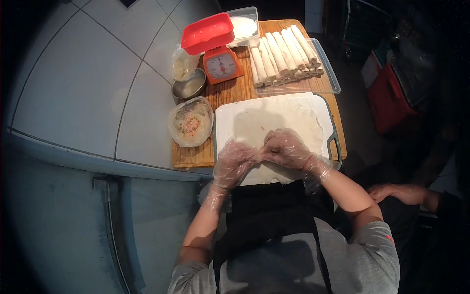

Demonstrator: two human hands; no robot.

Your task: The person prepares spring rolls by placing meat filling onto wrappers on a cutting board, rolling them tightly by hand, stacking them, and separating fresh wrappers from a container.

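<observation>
A thin, pale dough sheet [293,115] lies spread over a white cutting board [225,115] with a grey edge. My left hand [237,160], in a clear plastic glove, is above the near part of the sheet with its fingers pinched together. Close against it, my right hand [286,148], gloved the same way, has its fingers curled in. The fingertips of both hands meet over the dough, and whatever is between them is hidden. Left of the board, a plastic-lined bowl [190,122] holds a pinkish, crumbly filling.
An orange kitchen scale [221,66] with a red tray [208,33] stands at the back left, beside a metal bowl [190,86]. Several rolled dough sticks [284,54] are stacked on a clear lid [330,73]. A plastic tub [245,27] holds white powder. Another person's hand [399,192] is at right.
</observation>
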